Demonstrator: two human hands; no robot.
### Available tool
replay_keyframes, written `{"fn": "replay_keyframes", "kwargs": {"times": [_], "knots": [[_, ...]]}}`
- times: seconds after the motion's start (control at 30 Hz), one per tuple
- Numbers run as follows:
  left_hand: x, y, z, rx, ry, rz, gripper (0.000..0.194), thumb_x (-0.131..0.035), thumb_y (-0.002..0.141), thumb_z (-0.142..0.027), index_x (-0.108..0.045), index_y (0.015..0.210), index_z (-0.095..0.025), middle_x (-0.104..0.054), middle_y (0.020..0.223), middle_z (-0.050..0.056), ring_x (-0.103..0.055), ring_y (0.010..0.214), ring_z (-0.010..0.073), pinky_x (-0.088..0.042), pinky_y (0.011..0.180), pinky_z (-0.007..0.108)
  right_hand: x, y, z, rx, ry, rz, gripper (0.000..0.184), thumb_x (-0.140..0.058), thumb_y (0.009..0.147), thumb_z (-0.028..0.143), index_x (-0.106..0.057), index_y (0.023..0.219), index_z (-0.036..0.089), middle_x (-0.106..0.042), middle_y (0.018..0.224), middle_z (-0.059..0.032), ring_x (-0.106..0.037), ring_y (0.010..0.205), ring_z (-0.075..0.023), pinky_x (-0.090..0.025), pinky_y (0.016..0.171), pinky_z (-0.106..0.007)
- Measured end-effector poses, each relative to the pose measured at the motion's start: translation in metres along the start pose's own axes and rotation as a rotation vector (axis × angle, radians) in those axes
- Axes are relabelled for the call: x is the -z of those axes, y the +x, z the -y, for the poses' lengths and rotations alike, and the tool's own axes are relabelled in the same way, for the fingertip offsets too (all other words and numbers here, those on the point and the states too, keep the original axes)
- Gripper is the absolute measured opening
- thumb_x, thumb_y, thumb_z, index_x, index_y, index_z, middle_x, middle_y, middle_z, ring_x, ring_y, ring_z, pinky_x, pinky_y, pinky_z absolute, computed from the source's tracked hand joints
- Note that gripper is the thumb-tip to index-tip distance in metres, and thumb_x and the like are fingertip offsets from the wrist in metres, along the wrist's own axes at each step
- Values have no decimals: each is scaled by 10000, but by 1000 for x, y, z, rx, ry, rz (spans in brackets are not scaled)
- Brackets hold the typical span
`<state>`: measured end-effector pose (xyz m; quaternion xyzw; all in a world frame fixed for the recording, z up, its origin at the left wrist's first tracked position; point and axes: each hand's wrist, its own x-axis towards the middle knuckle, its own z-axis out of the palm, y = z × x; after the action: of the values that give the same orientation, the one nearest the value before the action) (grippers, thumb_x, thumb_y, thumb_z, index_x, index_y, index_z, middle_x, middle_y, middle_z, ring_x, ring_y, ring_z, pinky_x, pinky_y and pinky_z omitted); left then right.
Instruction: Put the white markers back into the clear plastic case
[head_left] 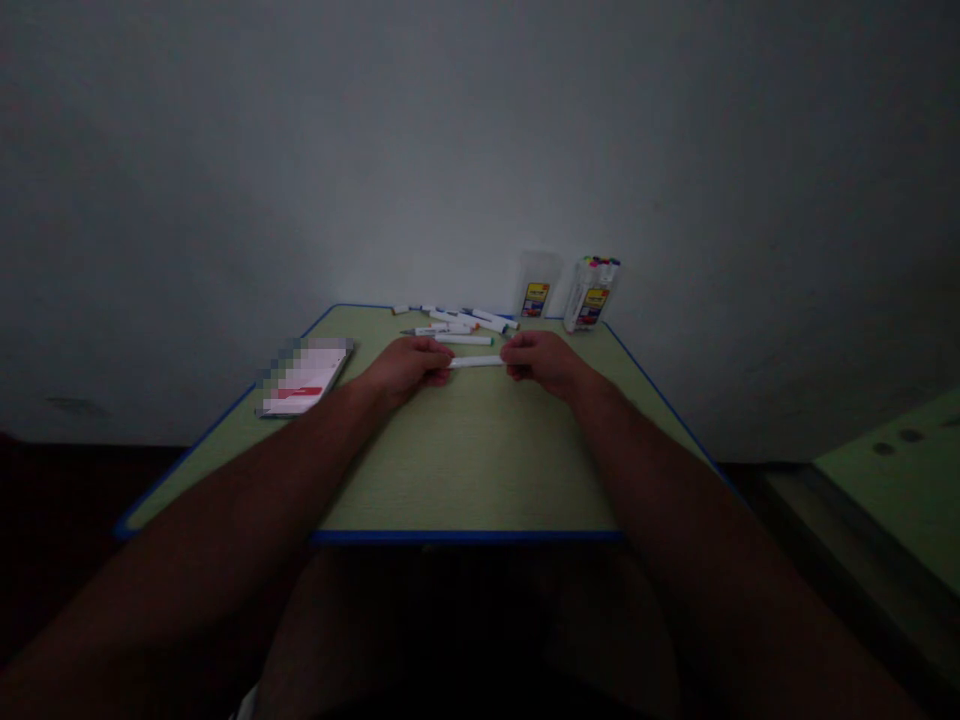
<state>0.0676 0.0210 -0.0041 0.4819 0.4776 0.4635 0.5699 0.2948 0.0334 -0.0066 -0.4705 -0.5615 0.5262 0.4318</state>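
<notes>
Legs: down in deep shadow, the person's legs are only dimly made out below the table's front edge.
Tabletop: a pale green, wood-grained table trimmed in bright blue is reached across by both forearms.
Screen: near the table's left edge, a flat rectangular device with a lit whitish screen and a red band is seen lying, partly blurred into blocks.
Left hand: the marker's left end is pinched by the left hand, thumb and fingers closed on it.
Right hand: and the opposite end is gripped just as closely by the right hand.
Held marker: a slim white marker is stretched level between the two hands, over the middle of the table; whether the wood is touched cannot be told.
Loose markers: just beyond, a white-barrelled marker with a green end is set before a scattered cluster of white markers, orange and blue ends showing.
Cases: at the back, a clear plastic case with a yellow-and-dark label is placed beside a packed marker case, topped by coloured ends.
Wall: everything is backed by a plain grey wall.
</notes>
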Motion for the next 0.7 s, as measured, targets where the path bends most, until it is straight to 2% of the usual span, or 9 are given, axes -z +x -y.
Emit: {"fn": "replay_keyframes", "kwargs": {"times": [0.23, 0.4, 0.5, 0.7], "knots": [[-1, -1, -3, 27, 15, -58, 164, -621, 772, 35, -662, 699, -105, -613, 573, 32, -564, 475, 104, -501, 506, 232, 0, 0, -1, 59, 90, 42, 222, -798, 612, 84, -664, 778, 142, -643, 633, 0, -594, 546, -105, -541, 555, -248], [1, 0, -2, 15, 38, -113, 176, -599, 775, 40, -670, 707, -106, -627, 590, 44, -578, 489, 112, -511, 511, 230, -3, -6, 1, 149, 162, 196, 358, -849, 598, 141, -698, 923, 139, -710, 823, -61, -709, 786, -177, -604, 716, -305], [2, 2, -1, 4, 40, -106, 177, -593, 773, 39, -670, 708, -107, -623, 579, 46, -578, 486, 115, -502, 501, 224, -7, -11, 5, 174, 176, 271, 379, -865, 597, 165, -703, 938, 142, -717, 899, -68, -727, 869, -205, -614, 746, -322], [5, 5, 3, -10, 39, -76, 150, -627, 749, 22, -671, 703, -114, -628, 582, 48, -586, 499, 120, -506, 516, 228, -11, -16, 10, 148, 172, 245, 363, -873, 570, 147, -722, 900, 144, -727, 901, -63, -732, 873, -211, -618, 735, -316]]}}
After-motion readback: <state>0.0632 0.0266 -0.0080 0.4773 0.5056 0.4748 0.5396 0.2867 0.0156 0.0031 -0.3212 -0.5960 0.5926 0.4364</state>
